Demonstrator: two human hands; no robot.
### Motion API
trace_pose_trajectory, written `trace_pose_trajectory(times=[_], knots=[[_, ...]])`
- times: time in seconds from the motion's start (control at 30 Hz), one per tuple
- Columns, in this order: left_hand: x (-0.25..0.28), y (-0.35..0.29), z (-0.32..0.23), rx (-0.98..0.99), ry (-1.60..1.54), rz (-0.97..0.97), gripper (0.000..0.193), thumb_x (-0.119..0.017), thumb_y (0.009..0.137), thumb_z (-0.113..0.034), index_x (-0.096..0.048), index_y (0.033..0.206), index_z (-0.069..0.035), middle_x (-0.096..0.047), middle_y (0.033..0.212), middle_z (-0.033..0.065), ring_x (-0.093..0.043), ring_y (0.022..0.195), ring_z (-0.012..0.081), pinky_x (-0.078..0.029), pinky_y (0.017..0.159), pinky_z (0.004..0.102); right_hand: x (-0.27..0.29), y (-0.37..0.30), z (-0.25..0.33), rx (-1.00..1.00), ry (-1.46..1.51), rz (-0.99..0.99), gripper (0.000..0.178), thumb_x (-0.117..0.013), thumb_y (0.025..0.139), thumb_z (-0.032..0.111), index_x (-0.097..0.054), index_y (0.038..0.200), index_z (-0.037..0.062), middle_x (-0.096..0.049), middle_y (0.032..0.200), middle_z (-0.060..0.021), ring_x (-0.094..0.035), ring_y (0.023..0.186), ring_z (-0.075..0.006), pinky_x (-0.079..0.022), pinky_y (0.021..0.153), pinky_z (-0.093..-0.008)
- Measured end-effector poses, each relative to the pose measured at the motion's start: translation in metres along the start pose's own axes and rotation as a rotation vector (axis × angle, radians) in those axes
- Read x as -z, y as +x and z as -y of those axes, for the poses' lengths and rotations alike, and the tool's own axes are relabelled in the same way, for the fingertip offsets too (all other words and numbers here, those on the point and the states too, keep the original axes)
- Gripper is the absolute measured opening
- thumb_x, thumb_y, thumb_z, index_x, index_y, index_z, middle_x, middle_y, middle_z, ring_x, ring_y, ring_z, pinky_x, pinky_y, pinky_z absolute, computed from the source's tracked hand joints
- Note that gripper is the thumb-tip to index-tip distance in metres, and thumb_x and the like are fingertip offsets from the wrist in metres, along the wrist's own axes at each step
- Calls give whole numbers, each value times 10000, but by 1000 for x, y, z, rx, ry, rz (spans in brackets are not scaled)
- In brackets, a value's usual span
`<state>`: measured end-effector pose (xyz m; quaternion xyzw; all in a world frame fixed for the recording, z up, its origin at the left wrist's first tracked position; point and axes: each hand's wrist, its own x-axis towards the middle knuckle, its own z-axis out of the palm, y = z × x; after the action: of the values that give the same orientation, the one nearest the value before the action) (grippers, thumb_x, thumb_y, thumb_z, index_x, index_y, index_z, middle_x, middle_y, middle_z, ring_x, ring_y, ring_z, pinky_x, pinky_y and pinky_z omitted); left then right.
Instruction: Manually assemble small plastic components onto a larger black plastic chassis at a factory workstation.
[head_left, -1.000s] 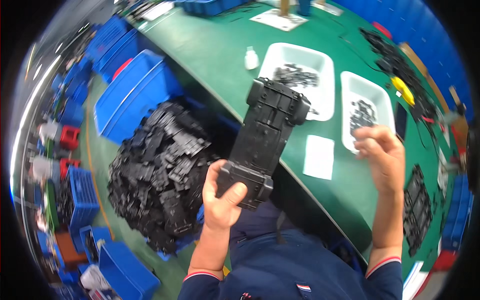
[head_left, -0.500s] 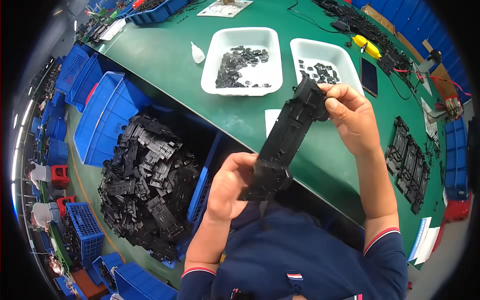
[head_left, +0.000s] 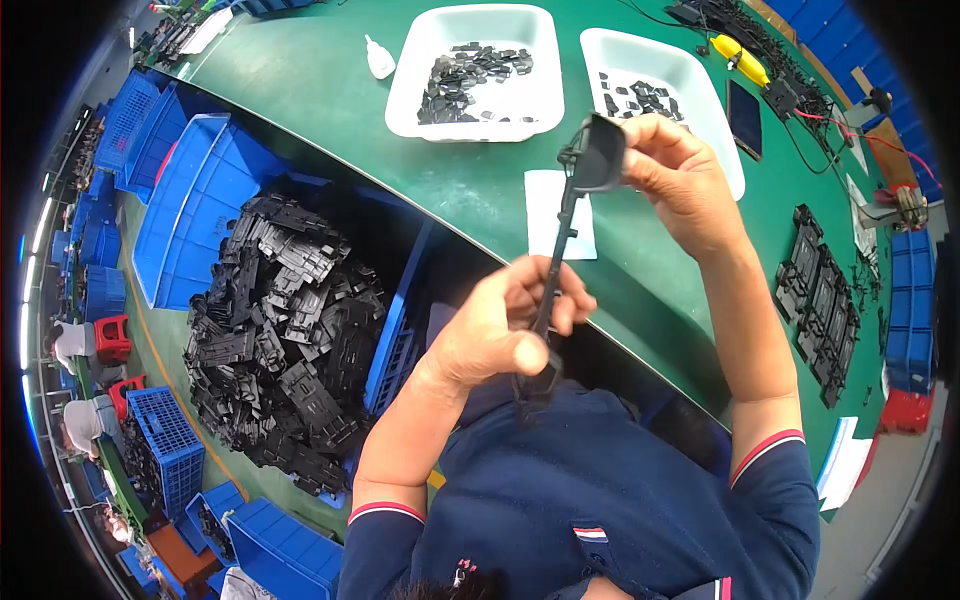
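Note:
Between my two hands I hold a long black plastic part (head_left: pixel 566 225), turned edge-on, over the near edge of the green table. My right hand (head_left: pixel 675 175) pinches its wide, cup-like upper end with thumb and fingers. Near the lower end, my left hand (head_left: pixel 510 325) is wrapped round the narrow body, thumb in front and fingers behind. Just beyond the part lies a white sheet of paper (head_left: pixel 545 200). Two white trays (head_left: pixel 475 130) with small black pieces stand farther back; the right-hand tray (head_left: pixel 725 165) is partly hidden behind my right hand.
A large heap of black plastic parts (head_left: pixel 290 340) fills the space left of the table, beside a tilted blue bin (head_left: pixel 205 215). On the table are a white squeeze bottle (head_left: pixel 379 58), a phone (head_left: pixel 744 120), several flat black parts (head_left: pixel 820 300) and cables at the right.
The black part has been turned from its broad face to its edge. My left hand has moved up and right along it. The view has shifted, so the trays sit higher.

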<state>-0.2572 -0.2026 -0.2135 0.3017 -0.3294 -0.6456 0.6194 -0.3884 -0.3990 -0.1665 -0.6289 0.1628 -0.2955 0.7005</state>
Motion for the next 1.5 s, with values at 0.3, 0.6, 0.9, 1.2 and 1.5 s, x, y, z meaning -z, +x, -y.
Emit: trace_pose_trajectory(times=[0.3, 0.6, 0.9, 1.2, 1.5], knots=[[-13, 6, -12, -249, -6, -539, 424, -766, 825, -166, -555, 1158, -10, -633, 1047, 46, -603, 963, 127, -489, 888, 291, 12, -20, 14, 4, 35, -172, 213, -653, 871, 81, -644, 1069, 4, -628, 863, -33, -580, 746, -123, -486, 687, -268], [3, 2, -7, -258, -74, -589, 432, -744, 808, -31, -528, 1181, -2, -621, 1093, 76, -612, 979, 154, -504, 890, 319, 8, -25, 14, -143, -205, -122, 190, -664, 840, 19, -671, 1029, -4, -646, 824, -25, -584, 712, -85, -500, 642, -239], [19, -20, -4, -166, -84, -606, 389, -696, 782, 7, -549, 1141, 33, -658, 974, 113, -653, 929, 225, -531, 867, 356, -10, -24, -10, -314, -286, -106, 138, -676, 851, 50, -677, 977, -8, -665, 827, -26, -587, 707, -65, -495, 630, -220], [19, -16, 15, -114, -187, -627, 377, -730, 806, -10, -566, 1145, -2, -625, 1002, 48, -613, 920, 126, -508, 846, 287, -16, -14, -32, -400, -477, -174, 208, -671, 858, 102, -671, 1014, -36, -676, 802, -44, -594, 651, -68, -505, 598, -224], [19, -4, 18, -41, -170, -538, 293, -681, 864, -39, -595, 1140, 11, -628, 1162, 131, -595, 1085, 170, -473, 945, 321, -24, -15, -40, -209, -791, -211, 192, -654, 852, 66, -679, 1014, -34, -701, 820, -111, -625, 680, -114, -518, 641, -266]])
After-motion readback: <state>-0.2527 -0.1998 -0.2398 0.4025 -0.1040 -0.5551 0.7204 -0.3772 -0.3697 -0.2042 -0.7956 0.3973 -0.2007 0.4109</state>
